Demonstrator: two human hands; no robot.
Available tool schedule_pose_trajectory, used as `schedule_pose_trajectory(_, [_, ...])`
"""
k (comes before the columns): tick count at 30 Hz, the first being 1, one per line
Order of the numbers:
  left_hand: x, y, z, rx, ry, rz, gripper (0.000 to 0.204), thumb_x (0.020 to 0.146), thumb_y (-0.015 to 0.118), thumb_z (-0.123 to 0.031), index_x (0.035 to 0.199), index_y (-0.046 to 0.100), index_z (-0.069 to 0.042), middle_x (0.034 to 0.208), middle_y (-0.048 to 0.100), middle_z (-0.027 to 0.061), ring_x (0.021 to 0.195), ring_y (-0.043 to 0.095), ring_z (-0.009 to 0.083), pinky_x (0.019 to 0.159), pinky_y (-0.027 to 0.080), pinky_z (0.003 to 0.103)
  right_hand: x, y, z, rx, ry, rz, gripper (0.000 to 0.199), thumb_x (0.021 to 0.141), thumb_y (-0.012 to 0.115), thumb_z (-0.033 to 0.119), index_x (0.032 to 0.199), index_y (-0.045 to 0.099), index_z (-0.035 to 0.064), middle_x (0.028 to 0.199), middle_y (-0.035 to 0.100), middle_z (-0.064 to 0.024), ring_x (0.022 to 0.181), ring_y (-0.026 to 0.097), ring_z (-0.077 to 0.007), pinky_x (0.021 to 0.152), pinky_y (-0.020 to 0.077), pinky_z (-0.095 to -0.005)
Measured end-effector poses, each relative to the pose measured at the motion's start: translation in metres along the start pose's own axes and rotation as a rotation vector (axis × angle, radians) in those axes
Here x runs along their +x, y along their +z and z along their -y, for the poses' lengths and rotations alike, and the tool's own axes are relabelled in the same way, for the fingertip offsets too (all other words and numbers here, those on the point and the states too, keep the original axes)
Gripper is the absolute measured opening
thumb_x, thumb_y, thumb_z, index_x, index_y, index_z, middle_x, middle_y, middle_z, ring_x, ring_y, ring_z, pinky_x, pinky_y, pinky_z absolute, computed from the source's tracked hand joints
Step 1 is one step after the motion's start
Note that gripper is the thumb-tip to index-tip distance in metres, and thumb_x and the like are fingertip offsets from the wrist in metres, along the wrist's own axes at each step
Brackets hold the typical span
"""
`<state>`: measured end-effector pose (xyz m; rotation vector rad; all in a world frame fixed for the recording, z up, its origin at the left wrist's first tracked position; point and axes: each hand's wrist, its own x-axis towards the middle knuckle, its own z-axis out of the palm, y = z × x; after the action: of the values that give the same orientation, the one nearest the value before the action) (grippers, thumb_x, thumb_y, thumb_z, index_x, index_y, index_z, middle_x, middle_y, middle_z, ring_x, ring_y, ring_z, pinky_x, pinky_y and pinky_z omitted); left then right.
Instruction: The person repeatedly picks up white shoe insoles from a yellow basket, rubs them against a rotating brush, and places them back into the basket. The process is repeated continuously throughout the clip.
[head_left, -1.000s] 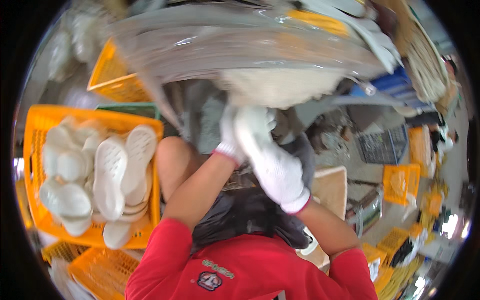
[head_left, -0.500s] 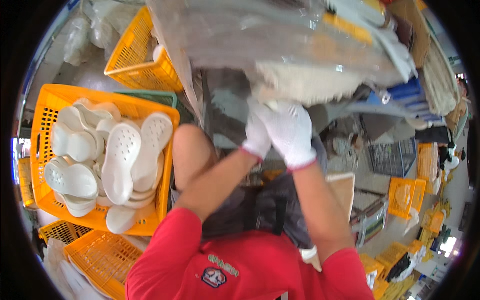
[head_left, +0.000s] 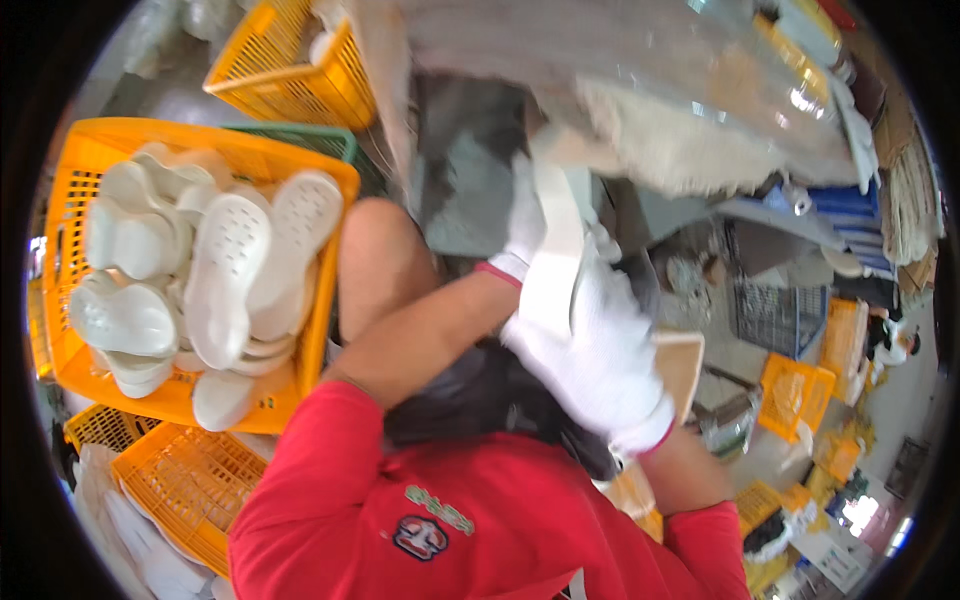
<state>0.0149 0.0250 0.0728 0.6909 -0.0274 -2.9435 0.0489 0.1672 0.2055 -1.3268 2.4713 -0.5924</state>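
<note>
Both hands wear white knitted gloves with red cuffs. A white shoe sole [head_left: 553, 262] stands tilted between them, its edge turned toward me. My right hand [head_left: 606, 350] is closed around its lower end, smeared a little by motion. At the upper left side of the sole, my left hand [head_left: 524, 222] grips it, its fingertips partly hidden behind it. On my left, an orange crate [head_left: 338, 255] holds several white perforated soles [head_left: 228, 275], stacked and leaning on each other.
Plastic sheeting [head_left: 560, 50] covers a work surface ahead, with a pale fabric edge [head_left: 665, 140] hanging from it. Another orange crate [head_left: 345, 85] stands at the far left; an orange basket [head_left: 190, 490] sits nearer. A dark grey crate [head_left: 780, 318] and an orange crate [head_left: 795, 390] are on the right.
My hands were together under the fabric edge; now they are apart, with the white sole visible between them. The right hand has come down nearer to my body.
</note>
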Motion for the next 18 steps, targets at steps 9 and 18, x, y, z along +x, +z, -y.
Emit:
schedule_pose_trajectory(9, [0.076, -0.063, -0.025, 1.485, 0.971, -0.103, 0.056, 0.108, 0.055, -0.052, 0.142, 0.062, -0.007, 0.121, 0.073, 0.0150, 0.105, 0.071, 0.0347, 0.095, 0.060, 0.048, 0.045, 0.023, -0.050, 0.025, -0.057, -0.328, 0.051, 0.083, 0.093, 0.033, 0.120, 0.073, 0.0022, 0.098, 0.079, -0.0208, 0.089, 0.080, -0.0391, 0.083, 0.0639, -0.0458])
schedule_pose_trajectory(18, [0.032, -0.047, 0.007, 0.808, 0.795, -0.172, 0.042, 0.117, 0.051, -0.040, 0.141, 0.059, -0.006, 0.121, 0.077, 0.0142, 0.094, 0.077, 0.0274, 0.085, 0.065, 0.041, 0.039, 0.030, -0.044, -0.015, -0.033, -0.462, 0.055, 0.086, 0.090, 0.040, 0.123, 0.075, 0.0027, 0.100, 0.080, -0.0193, 0.088, 0.080, -0.0375, 0.078, 0.0643, -0.0448])
